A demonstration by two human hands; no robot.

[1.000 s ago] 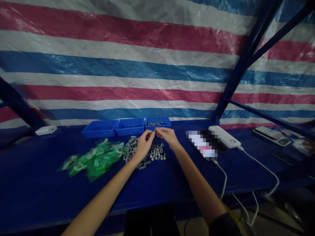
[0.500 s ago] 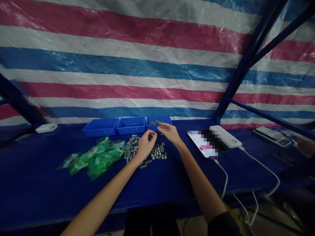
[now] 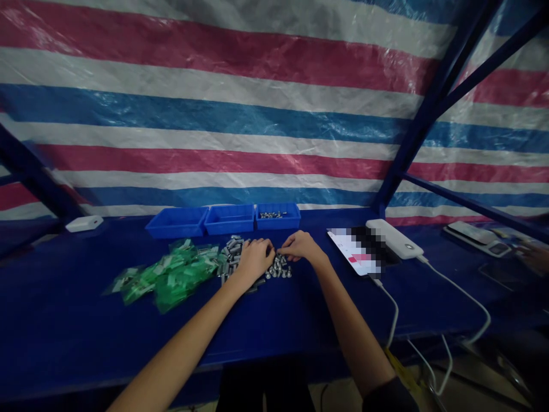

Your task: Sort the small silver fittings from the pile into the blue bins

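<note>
My left hand (image 3: 256, 257) is over the pile of grey metal cylinders (image 3: 231, 252), its fingers curled together; whatever they grip is hidden. My right hand (image 3: 299, 246) reaches in from the right with thumb and forefinger pinched, close to the left fingertips. Anything in that pinch is too small to make out. Shiny screws (image 3: 281, 270) lie in a heap below and between the hands. Left of the cylinders is a pile of green plastic bags (image 3: 171, 274) with small parts inside.
Three blue bins line the back: left (image 3: 175, 232), middle (image 3: 229, 229), and right (image 3: 288, 222) with small metal parts. A tablet (image 3: 354, 252), a white power bank (image 3: 392, 239) and cables lie rightward. Another person's hand (image 3: 534, 254) shows far right.
My right hand has come down from the front of the right bin to beside my left hand, its fingers now pinched. My left hand has turned palm down and sits slightly lower.
</note>
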